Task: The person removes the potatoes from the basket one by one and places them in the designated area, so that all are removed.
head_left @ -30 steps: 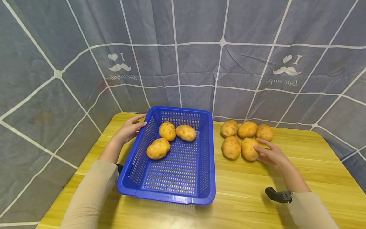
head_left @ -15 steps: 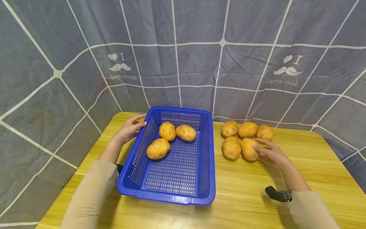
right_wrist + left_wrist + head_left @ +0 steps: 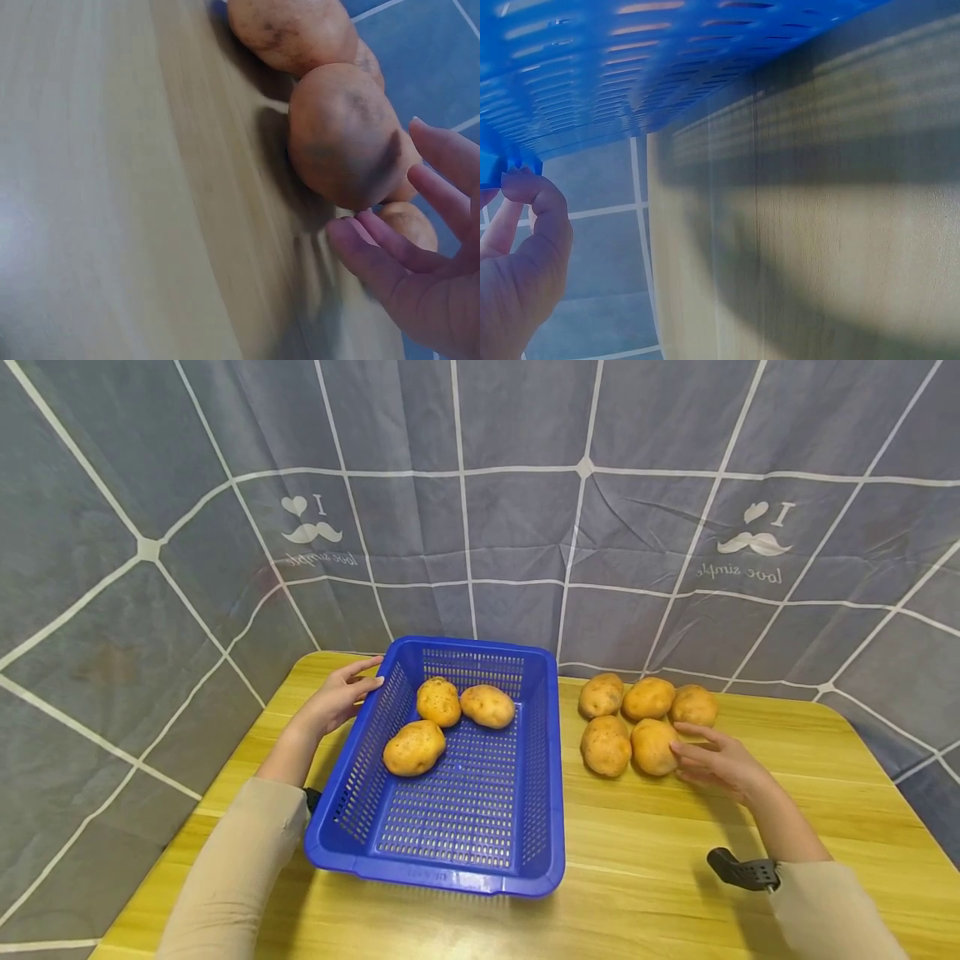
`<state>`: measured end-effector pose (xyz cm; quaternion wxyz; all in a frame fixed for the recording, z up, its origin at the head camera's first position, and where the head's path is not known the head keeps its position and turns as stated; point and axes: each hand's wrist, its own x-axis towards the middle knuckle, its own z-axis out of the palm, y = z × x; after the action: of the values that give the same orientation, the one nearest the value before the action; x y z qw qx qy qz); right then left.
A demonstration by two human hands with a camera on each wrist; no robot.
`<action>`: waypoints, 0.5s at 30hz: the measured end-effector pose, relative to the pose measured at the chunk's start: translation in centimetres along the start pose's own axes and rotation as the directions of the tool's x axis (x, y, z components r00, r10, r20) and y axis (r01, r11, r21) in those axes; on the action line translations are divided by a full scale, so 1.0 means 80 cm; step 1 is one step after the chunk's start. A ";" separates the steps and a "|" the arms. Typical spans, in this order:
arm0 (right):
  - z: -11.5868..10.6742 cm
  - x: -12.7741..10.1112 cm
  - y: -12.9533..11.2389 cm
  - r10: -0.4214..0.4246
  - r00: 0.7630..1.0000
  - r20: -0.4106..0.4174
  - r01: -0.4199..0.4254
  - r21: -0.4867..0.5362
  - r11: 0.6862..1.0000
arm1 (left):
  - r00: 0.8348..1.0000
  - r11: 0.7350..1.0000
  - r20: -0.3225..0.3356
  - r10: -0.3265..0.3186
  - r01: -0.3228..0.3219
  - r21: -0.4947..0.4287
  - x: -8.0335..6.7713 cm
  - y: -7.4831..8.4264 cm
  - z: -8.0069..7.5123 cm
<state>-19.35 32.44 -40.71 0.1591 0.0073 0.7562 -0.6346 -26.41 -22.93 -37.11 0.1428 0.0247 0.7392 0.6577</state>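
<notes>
A blue perforated plastic basket stands on the table with three potatoes inside: one at the front, one behind it and one on the right. At its left rim is my left hand; in the left wrist view, the thumb bends to the rim with fingers opposite, pinching it. Right of the basket lie several loose potatoes. My right hand is beside the nearest right potato, fingers spread. In the right wrist view, a gap shows between the fingertips and that potato.
The wooden table has its back edge against a grey curtain with white lines. A second front potato and a back row, with a middle potato, sit close together. A black wrist mount juts from the right sleeve.
My right hand has drawn slightly right, off the nearest right potato, which has stayed about in place. My left hand and the basket have hardly moved.
</notes>
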 end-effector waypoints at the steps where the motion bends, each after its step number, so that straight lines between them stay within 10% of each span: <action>1: -0.001 -0.001 -0.002 -0.001 1.000 0.002 0.001 -0.009 1.000 | 1.000 1.000 -0.002 -0.003 0.003 0.001 0.000 0.000 0.000; 15: -0.016 -0.010 -0.045 -0.098 0.993 0.061 0.102 -0.075 0.992 | 1.000 1.000 -0.007 -0.021 0.021 0.006 -0.001 0.001 -0.001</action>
<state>-19.69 33.12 -36.87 0.1488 -0.0548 0.7750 -0.6117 -26.32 -23.01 -37.03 0.1469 0.0151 0.7419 0.6540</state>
